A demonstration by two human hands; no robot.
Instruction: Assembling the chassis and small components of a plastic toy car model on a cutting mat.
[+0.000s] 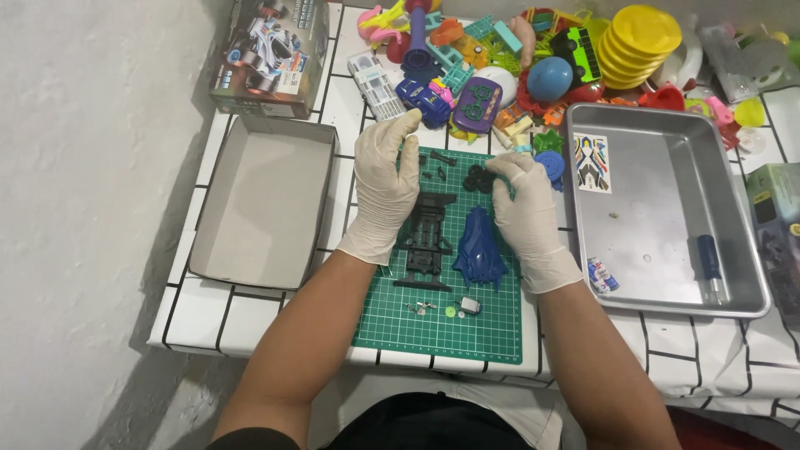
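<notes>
Both my hands wear pale latex gloves and rest over a green cutting mat [492, 329]. My left hand [383, 183] lies flat with fingers together, its tips near small black parts at the mat's far edge. My right hand [525, 212] reaches to a cluster of black wheels [477, 179] and touches them with its fingertips. Between the hands lie a black model-car chassis [427, 237] and a blue car body shell [479, 246]. A small motor and tiny gears [460, 308] sit nearer me on the mat.
An empty cardboard box lid [258, 200] lies to the left, with the printed kit box [271, 54] behind it. A metal tray [667, 208] on the right holds a sticker sheet and a screwdriver [708, 268]. A heap of colourful plastic toys [542, 58] fills the back.
</notes>
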